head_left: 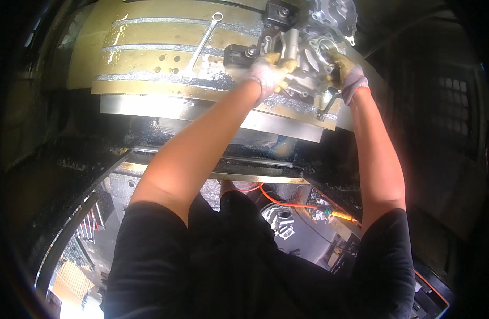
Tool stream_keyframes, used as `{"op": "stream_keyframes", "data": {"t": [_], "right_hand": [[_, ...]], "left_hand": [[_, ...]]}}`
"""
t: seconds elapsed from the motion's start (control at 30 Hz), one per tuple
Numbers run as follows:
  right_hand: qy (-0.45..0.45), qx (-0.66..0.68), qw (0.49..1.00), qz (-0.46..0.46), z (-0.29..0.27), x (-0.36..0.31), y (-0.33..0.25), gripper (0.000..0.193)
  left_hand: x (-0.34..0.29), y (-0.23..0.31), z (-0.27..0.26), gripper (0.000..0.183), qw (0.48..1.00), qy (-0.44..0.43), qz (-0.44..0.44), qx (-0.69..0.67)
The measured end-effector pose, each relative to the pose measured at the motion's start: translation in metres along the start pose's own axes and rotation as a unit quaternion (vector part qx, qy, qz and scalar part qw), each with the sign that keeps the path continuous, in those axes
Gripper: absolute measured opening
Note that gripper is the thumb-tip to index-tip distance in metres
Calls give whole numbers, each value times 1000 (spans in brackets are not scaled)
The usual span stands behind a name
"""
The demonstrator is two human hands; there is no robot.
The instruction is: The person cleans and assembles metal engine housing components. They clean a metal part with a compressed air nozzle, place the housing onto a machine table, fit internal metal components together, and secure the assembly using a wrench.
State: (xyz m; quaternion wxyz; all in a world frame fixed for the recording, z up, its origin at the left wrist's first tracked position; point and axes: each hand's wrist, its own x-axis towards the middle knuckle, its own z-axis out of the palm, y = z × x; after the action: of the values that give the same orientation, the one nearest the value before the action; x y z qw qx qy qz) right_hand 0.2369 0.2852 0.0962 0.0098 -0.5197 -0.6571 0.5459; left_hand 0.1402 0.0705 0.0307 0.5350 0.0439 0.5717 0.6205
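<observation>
A silver metal casting (306, 59) with a round bore and a tubular boss sits at the right end of the slotted machine table (164, 33). Both of my hands wear pale gloves with yellowish fingers. My left hand (271, 74) is closed on the casting's left side, beside a black clamp block (238, 55). On the opposite side, my right hand (348, 73) curls its fingers around the edge near the round bore. The castings hide some of the fingertips. Just below the right hand, a dark handled tool or bolt (328, 106) lies at the table's front corner.
A combination wrench (203, 43) lies across the table slots to the left. Behind the casting are another silver casting (333, 18) and a second black clamp (280, 13). Below, an orange hose (287, 204) crosses near another casting (279, 220). Metal chips and wet patches cover the table.
</observation>
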Motion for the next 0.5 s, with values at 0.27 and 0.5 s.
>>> {"op": "stream_keyframes", "data": {"t": [0.27, 0.5], "right_hand": [[17, -48, 998, -25, 5, -10, 3, 43], [85, -123, 987, -65, 8, 1, 21, 42]], "left_hand": [[9, -11, -9, 83, 1000, -10, 16, -20], [7, -6, -11, 84, 1000, -16, -13, 1]]}}
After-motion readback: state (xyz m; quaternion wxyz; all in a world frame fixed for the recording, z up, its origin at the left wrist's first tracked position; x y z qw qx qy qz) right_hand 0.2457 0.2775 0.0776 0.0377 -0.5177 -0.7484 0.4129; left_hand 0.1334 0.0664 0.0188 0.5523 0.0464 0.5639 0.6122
